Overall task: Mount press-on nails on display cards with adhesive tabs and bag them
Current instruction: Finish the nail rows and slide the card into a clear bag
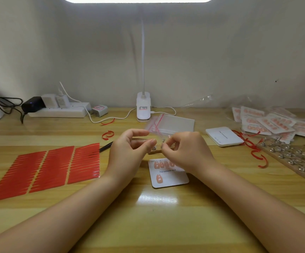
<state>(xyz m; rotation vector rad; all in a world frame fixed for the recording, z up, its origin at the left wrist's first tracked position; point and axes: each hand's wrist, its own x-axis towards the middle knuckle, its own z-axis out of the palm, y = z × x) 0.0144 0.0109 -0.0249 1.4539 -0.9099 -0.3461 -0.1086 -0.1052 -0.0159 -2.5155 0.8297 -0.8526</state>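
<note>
Right hand (182,148) covers the display card's (170,177) upper right corner; the tiny item pinched at its fingertips (163,143) is too small to identify.

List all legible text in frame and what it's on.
"Handmade nail": display card on the table, last word partly covered by the right hand.
Top line of that card: blurred.
Lamp base label: too small.
White card stack: print too small.
Charger red label: blurred.

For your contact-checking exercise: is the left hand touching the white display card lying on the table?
Apart. In the head view the left hand sits left of the display card, with bare table visible between them.
</note>
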